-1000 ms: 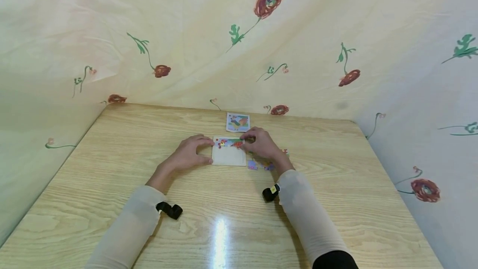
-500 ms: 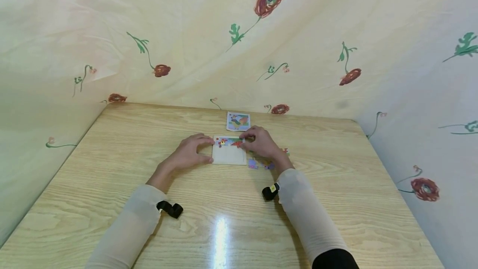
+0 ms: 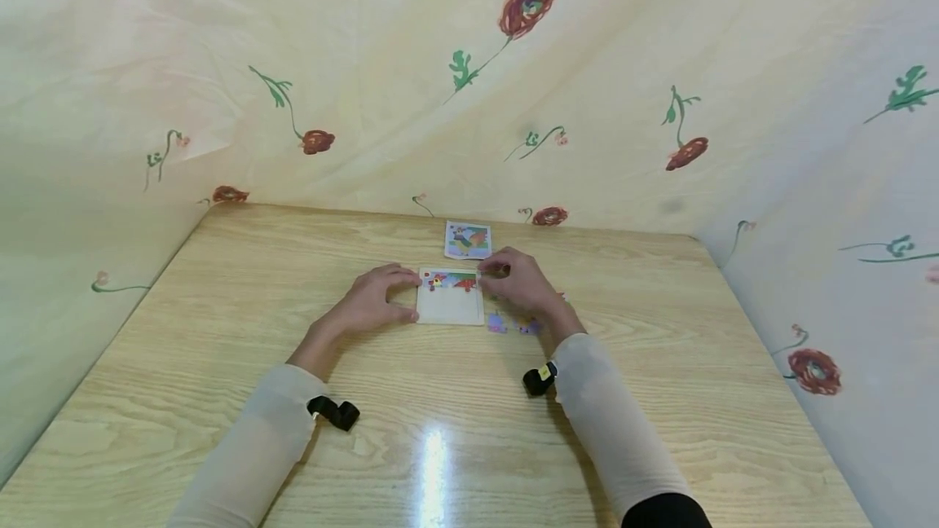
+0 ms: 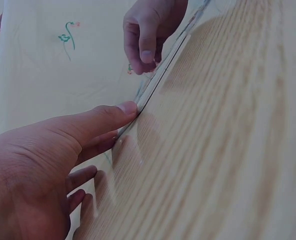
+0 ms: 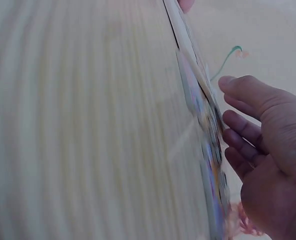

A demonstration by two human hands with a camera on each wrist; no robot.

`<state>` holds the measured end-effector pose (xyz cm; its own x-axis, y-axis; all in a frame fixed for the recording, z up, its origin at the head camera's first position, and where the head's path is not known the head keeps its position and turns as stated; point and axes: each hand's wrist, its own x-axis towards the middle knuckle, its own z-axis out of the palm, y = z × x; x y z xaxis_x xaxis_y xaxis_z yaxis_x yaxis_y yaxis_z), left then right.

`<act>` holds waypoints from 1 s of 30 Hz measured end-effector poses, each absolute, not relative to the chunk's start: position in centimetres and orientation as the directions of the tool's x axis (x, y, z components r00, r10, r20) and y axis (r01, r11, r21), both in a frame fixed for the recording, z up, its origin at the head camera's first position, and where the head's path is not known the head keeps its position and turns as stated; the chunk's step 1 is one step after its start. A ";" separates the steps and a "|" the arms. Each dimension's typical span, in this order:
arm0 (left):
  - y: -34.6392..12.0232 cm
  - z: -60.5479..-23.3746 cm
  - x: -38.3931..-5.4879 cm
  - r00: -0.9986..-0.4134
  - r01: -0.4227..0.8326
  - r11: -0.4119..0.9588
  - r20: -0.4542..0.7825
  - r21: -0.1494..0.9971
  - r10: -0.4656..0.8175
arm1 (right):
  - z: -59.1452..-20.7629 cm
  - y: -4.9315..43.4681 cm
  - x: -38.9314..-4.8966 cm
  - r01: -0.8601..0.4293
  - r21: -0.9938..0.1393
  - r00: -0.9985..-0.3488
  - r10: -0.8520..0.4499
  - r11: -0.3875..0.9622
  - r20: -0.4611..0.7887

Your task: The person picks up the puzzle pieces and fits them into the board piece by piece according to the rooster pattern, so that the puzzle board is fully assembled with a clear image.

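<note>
The puzzle board (image 3: 449, 308) lies on the desk (image 3: 220, 332); the left hand (image 3: 367, 300), ungripped, steadies its nine o'clock edge, the right hand (image 3: 522, 282), released, hangs near two. Uneven pressure could skew the fitted pieces (image 3: 440, 278); a low right-hand sweep might scatter the loose pieces (image 3: 496, 323) at four.

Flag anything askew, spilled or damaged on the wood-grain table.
Nothing stands out: the white rectangular puzzle tray lies flat, the small colourful picture card beyond it, with loose multicoloured puzzle pieces beside the tray.

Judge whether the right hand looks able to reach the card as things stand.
Probably yes: the card lies uncovered just beyond the board, close to the right hand, and nothing seems to block the way.
</note>
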<state>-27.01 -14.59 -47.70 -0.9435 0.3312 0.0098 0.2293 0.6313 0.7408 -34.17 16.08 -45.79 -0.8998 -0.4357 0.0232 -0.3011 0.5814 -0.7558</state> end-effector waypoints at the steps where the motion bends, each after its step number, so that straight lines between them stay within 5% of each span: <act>1: -14.6 -47.7 -27.0 -0.943 0.231 0.630 0.012 0.741 0.332 | -45.7 16.4 -34.1 -0.300 -0.755 -0.902 -0.431 0.583 0.025; 30: -14.6 -47.6 -27.0 -0.941 0.251 0.625 0.034 0.739 0.338 | -46.5 21.2 -32.6 -0.414 -0.682 -0.860 -0.504 0.604 0.075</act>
